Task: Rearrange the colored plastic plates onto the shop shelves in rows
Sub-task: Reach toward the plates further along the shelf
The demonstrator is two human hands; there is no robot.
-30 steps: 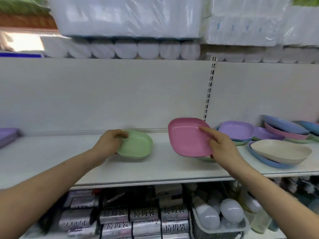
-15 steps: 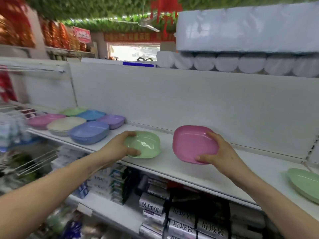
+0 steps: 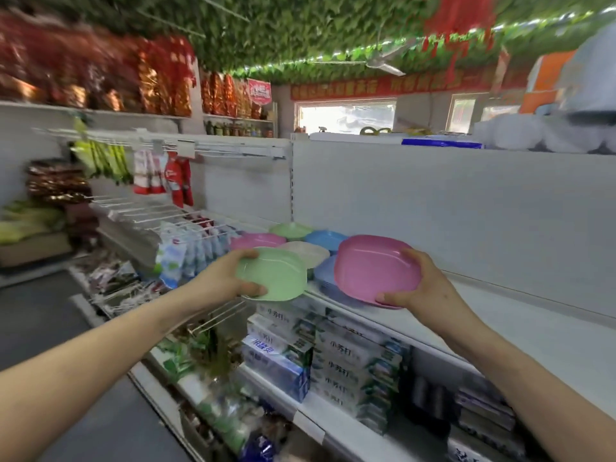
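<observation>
My left hand (image 3: pixel 221 281) grips a light green plate (image 3: pixel 276 275) by its near-left rim and holds it in the air just off the front edge of the white shelf (image 3: pixel 520 331). My right hand (image 3: pixel 421 288) grips a pink plate (image 3: pixel 373 266), tilted toward me, above the shelf. Behind both lies a group of plates on the shelf: a pink one (image 3: pixel 256 241), a green one (image 3: pixel 289 230), a blue one (image 3: pixel 325 239), a cream one (image 3: pixel 311 253) and a periwinkle one (image 3: pixel 325 273), partly hidden by the held plates.
The shelf's white back panel (image 3: pixel 450 208) rises behind the plates. Boxed toothpaste (image 3: pixel 333 358) fills the shelf below. Wire hooks with hanging packets (image 3: pixel 186 248) jut out at the left. The grey aisle floor (image 3: pixel 40 315) lies at the lower left.
My view has swung left along the shelf. Both hands have carried their plates leftward; the green plate is lifted off the shelf, and the group of plates now sits right behind them.
</observation>
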